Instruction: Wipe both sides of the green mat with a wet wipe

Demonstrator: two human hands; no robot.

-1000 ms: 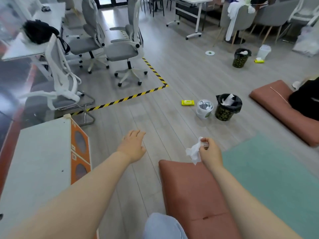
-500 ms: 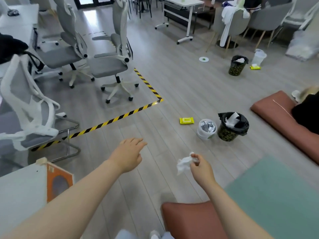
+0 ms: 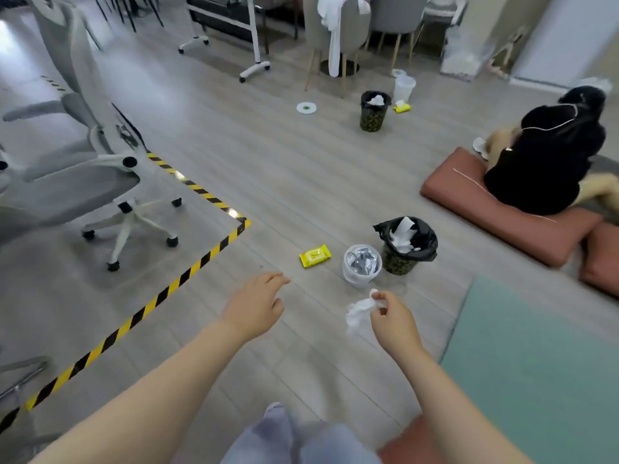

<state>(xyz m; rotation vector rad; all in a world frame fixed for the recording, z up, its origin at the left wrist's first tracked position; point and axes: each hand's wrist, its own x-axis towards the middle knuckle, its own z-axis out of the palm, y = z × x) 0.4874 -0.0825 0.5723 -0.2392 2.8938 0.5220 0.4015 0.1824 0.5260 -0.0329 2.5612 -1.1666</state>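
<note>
The green mat (image 3: 539,360) lies flat on the floor at the lower right. My right hand (image 3: 393,321) pinches a crumpled white wet wipe (image 3: 358,311) between thumb and fingers, held above the bare floor just left of the mat's edge. My left hand (image 3: 256,304) hovers with relaxed, slightly curved fingers and holds nothing. A yellow wet wipe pack (image 3: 315,255) lies on the floor ahead of it. A black-lined waste bin (image 3: 407,244) with used wipes stands beyond my right hand.
A white bucket (image 3: 361,266) stands beside the bin. Brown cushions (image 3: 502,209) lie at right, with a person in black (image 3: 549,159) sitting on one. An office chair (image 3: 83,182) and yellow-black floor tape (image 3: 187,276) are at left. A second bin (image 3: 374,110) stands farther back.
The view has moved forward and up: the brown cushion under me has slid out of sight. Both hands have come closer to the bin and bucket, the wipe still pinched in the right.
</note>
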